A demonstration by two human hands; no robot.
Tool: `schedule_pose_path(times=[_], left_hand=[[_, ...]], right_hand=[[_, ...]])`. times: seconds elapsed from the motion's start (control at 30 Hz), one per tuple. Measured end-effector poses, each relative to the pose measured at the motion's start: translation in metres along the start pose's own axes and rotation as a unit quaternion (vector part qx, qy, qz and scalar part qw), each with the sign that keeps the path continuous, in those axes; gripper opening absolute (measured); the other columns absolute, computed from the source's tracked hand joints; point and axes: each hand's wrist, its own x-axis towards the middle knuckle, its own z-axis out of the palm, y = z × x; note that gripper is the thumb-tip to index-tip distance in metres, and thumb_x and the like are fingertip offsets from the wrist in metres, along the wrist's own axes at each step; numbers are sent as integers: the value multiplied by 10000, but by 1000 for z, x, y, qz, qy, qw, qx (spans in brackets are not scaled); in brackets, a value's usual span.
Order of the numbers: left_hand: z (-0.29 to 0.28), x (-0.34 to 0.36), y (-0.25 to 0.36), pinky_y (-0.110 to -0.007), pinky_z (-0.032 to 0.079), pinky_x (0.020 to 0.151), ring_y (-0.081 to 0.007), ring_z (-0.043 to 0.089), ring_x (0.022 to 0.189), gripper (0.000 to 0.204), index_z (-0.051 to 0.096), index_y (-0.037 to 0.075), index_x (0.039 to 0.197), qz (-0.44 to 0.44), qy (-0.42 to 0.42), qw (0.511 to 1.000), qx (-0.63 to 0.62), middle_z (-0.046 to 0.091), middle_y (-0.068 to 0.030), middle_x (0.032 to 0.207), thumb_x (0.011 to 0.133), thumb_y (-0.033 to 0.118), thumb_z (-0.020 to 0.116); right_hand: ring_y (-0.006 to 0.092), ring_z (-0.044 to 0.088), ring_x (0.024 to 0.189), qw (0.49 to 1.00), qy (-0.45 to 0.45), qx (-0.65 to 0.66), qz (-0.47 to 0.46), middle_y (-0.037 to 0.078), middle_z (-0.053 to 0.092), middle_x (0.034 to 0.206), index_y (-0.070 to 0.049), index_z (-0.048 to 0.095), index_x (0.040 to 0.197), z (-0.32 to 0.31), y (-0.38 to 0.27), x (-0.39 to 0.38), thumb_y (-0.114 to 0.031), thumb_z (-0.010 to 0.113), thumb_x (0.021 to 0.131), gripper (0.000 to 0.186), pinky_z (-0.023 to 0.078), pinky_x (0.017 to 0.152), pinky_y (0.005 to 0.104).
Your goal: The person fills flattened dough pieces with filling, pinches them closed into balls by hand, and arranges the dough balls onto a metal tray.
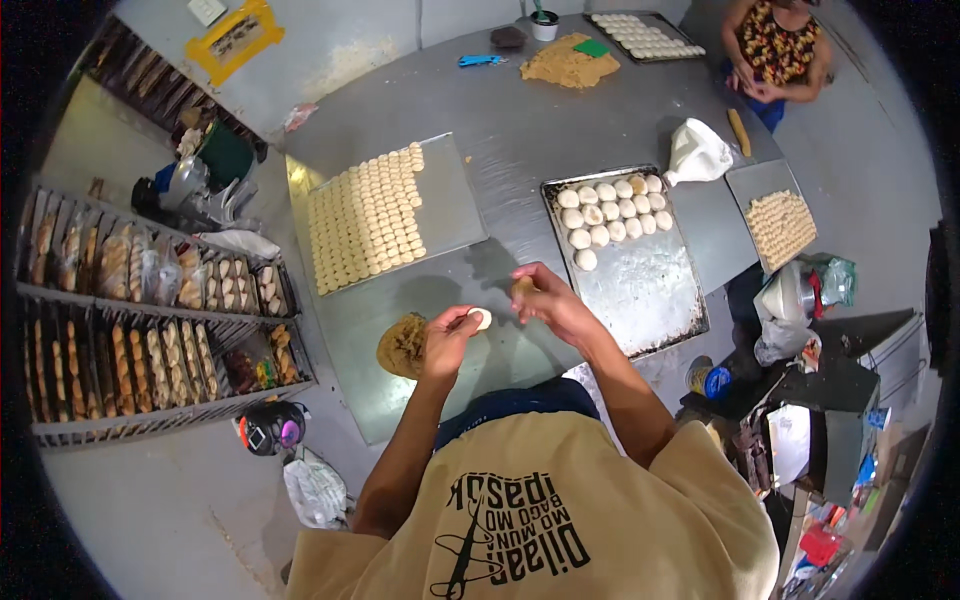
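Observation:
My left hand (pixel 449 342) pinches a small pale dough piece (pixel 480 319) between thumb and fingers, above the grey table. To its right, my right hand (pixel 558 308) curls round a small brown lump of filling (pixel 523 287). A larger brown mound of filling (pixel 400 348) rests on the table just left of my left hand. Beyond it lies a tray (pixel 450 205) with rows of small dough pieces (pixel 365 222). Right of my right hand sits a dark-rimmed baking tray (pixel 640 295) with several round white buns (pixel 615 212) at its far end.
A person (pixel 780 55) stands at the far right. A white bag (pixel 697 152) and a tray of small pieces (pixel 780 228) lie right. At the back are crumbly brown filling (pixel 570 62), a green scraper (pixel 591 47) and another bun tray (pixel 645 36). Bread racks (pixel 165 310) stand left.

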Motion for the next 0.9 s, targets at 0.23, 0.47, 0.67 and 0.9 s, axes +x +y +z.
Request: schedule_pose_path(times=[0.23,0.47,0.67,0.9], left_hand=[[18,-4,35,-351,631,984,-189,763,1046,327,727,-76,1294,-61,-32,988,-142,779,-149,1202,1119,198,685],[27,-11,53,-391,605,1059,-258,763,1126,398,643,-114,1402,0,-81,991,-103,769,-178,1238,1157,197,604],[11,-19,65,-366,609,1048,-215,746,1173,433,626,-93,1470,-20,-148,981,-127,760,-163,1317,1144,191,644],[4,-23,59,-407,661,1001,-276,777,1116,448,606,-104,1477,21,-119,986,-117,749,-209,1314,1079,67,724]], right_hand=[[264,786,947,951,-36,-287,-110,131,700,1076,46,649,1359,25,-28,-32,65,706,988,376,640,793,388],[378,769,943,822,6,-528,-215,220,758,1081,-13,775,1226,42,-17,-20,-37,879,858,383,624,810,436],[230,755,941,934,-72,-321,-139,112,773,1081,-59,783,1339,29,-8,-9,-86,888,914,439,620,817,364],[150,743,937,983,-65,-150,79,94,798,1127,45,722,1405,38,-12,-2,-136,844,994,465,603,820,297]])
